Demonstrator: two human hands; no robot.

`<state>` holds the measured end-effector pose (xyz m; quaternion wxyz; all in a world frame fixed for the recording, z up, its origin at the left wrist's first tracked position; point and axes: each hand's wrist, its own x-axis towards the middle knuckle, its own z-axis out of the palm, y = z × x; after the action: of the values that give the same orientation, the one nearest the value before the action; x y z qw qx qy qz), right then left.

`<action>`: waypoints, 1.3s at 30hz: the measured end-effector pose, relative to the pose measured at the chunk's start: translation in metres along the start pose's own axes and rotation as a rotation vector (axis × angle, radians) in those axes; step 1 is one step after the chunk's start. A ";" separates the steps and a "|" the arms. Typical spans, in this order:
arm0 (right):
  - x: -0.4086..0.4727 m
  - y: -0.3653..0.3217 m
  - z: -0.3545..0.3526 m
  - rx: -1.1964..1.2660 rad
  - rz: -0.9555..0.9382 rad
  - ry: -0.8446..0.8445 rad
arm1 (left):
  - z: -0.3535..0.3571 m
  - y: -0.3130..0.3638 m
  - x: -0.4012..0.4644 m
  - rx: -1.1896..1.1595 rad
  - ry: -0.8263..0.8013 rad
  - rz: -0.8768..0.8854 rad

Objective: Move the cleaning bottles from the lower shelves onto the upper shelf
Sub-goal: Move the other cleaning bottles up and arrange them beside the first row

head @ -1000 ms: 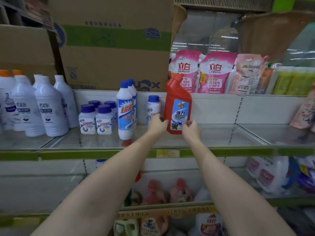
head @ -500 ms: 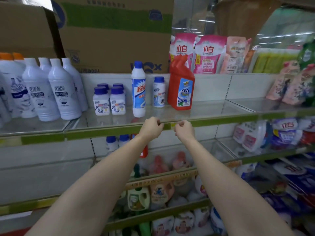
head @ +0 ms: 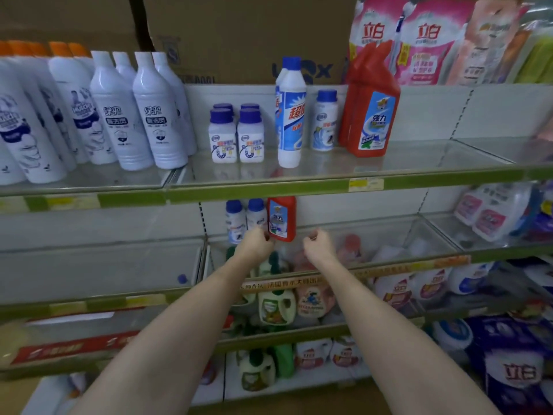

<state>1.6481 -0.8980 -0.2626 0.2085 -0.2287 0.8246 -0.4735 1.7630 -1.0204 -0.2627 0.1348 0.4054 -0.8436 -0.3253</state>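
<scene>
A red cleaning bottle (head: pixel 281 218) stands on the lower shelf (head: pixel 374 265), beside two small white bottles with blue caps (head: pixel 245 218). My left hand (head: pixel 257 242) is at the red bottle's lower left corner, fingers curled, holding nothing. My right hand (head: pixel 317 242) hangs just right of the bottle, also curled and empty. On the upper shelf (head: pixel 299 182) stand two red bottles (head: pixel 372 115), a tall white and blue bottle (head: pixel 290 115) and several small blue-capped bottles (head: pixel 236 136).
Large white bottles (head: pixel 140 115) fill the upper shelf's left end. Pink refill pouches (head: pixel 425 40) and a cardboard box (head: pixel 248 34) sit above. Detergent jugs (head: pixel 275 307) crowd the shelves below. The upper shelf's right part (head: pixel 449 157) is bare.
Both hands dropped from the upper shelf's edge to the lower shelf, flanking the red bottle there. The red bottle set down earlier stays on the upper shelf. The view tilted downward.
</scene>
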 end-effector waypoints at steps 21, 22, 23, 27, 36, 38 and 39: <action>0.137 0.036 0.038 -0.067 -0.044 -0.180 | 0.057 -0.029 0.108 0.048 0.028 -0.149; 0.146 0.040 0.040 -0.051 -0.040 -0.197 | 0.060 -0.028 0.113 0.041 0.030 -0.161; 0.153 0.042 0.041 -0.041 -0.037 -0.208 | 0.064 -0.028 0.118 0.030 0.038 -0.174; 0.182 0.049 0.056 0.005 -0.049 -0.235 | 0.079 -0.024 0.135 -0.039 0.085 -0.222; 0.231 0.066 0.082 0.078 -0.045 -0.272 | 0.118 -0.031 0.151 -0.224 0.113 -0.327; 0.235 0.065 0.085 0.052 -0.058 -0.257 | 0.122 -0.035 0.151 -0.247 0.129 -0.343; 0.237 0.062 0.085 0.031 -0.072 -0.247 | 0.123 -0.037 0.151 -0.253 0.137 -0.352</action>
<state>1.4932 -1.0642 -0.3862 0.2948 -0.3112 0.7766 -0.4616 1.6289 -1.1006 -0.3850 0.1828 0.5474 -0.7013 -0.4185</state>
